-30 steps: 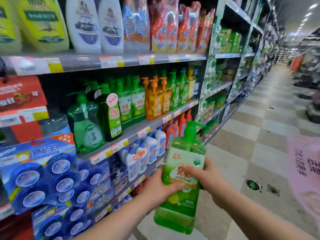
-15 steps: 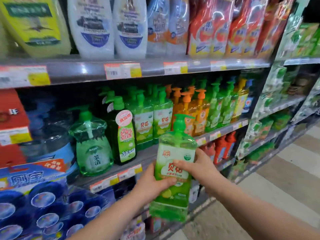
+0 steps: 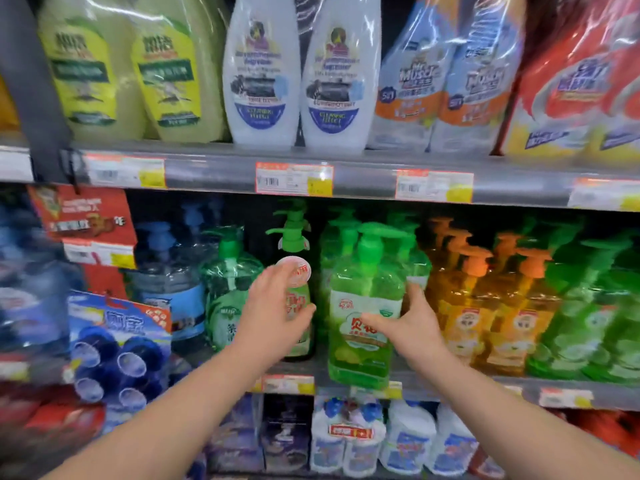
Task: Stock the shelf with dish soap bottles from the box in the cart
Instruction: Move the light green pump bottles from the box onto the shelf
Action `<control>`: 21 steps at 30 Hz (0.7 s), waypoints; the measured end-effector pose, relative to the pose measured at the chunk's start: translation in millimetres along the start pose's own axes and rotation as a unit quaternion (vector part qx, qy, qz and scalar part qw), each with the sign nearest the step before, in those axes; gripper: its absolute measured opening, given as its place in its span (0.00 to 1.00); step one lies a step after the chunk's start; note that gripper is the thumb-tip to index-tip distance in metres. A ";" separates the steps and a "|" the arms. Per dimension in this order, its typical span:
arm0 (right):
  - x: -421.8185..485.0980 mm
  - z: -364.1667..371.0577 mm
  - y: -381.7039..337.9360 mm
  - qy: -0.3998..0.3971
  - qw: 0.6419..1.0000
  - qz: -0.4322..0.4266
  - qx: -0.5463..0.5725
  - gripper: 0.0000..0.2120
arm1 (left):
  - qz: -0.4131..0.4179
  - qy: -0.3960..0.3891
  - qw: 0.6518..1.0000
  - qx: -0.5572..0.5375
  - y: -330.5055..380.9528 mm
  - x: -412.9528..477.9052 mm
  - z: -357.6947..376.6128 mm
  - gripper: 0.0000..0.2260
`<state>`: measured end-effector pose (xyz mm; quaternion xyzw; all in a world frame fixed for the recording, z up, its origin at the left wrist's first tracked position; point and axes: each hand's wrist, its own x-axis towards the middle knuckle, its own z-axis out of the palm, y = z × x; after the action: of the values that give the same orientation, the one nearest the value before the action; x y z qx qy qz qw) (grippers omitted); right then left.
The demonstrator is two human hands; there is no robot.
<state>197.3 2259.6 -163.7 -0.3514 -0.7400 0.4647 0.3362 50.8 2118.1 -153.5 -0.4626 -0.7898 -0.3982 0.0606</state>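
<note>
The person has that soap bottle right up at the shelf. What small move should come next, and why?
Probably slide the light green bottle straight back onto the shelf. The right hand holds it upright at the front lip, with its base apparently overhanging the edge. The left hand has a grip on the neighbouring dark green bottle, seemingly keeping it clear of the slot.

- Both bare forearms reach up and forward from the lower edge, drawing closer toward the hands.
- Left grip (image 3: 273,313): back toward the camera, fingers curved, thumb out to the right, against a dark green bottle (image 3: 301,344); a clasp cannot be made out.
- Right grip (image 3: 410,323): thumb across the dish soap bottle (image 3: 360,355), fingers behind its right side, holding it.
</note>
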 end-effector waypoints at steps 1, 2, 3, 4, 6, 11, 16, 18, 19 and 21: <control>5.7 2.1 -1.2 -0.011 1.000 -0.003 -0.005 0.46 | 0.018 0.035 0.999 0.034 -1.4 7.1 -5.6 0.28; 11.4 4.6 -1.7 -0.021 1.000 -0.004 -0.009 0.47 | 0.032 0.066 0.995 0.071 -5.0 15.6 -8.6 0.29; 16.6 7.3 -2.0 -0.029 0.999 -0.007 -0.013 0.47 | 0.044 0.089 0.989 0.112 -9.4 24.7 -10.4 0.29; 21.8 10.0 -0.9 -0.034 0.999 -0.009 -0.017 0.47 | 0.053 0.097 0.983 0.150 -12.7 33.2 -12.2 0.30; 29.9 13.9 1.2 -0.039 0.999 -0.003 -0.016 0.46 | 0.051 0.079 0.974 0.207 -13.1 46.8 -15.6 0.34; 40.0 21.3 8.2 -0.073 0.997 0.001 -0.016 0.43 | 0.055 -0.003 0.967 0.250 -20.9 71.9 -12.9 0.45; 38.9 25.0 21.2 -0.093 0.995 0.002 -0.032 0.46 | 0.057 -0.035 0.976 0.209 -31.5 73.3 -1.8 0.44; 41.6 24.8 26.5 -0.098 0.994 -0.009 -0.057 0.47 | 0.056 -0.028 0.978 0.198 -33.3 72.1 -1.2 0.43; 42.2 24.4 28.2 -0.097 0.992 -0.019 -0.084 0.47 | 0.057 -0.031 0.979 0.195 -34.2 72.0 -1.4 0.43; 42.2 23.8 31.3 -0.089 0.984 -0.037 -0.152 0.48 | 0.062 -0.040 0.980 0.186 -35.7 73.2 -1.8 0.43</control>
<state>162.0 2294.1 -193.5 -0.3279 -0.8414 0.3638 0.2286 -18.8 2157.7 -138.8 -0.5072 -0.8215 -0.2206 0.1386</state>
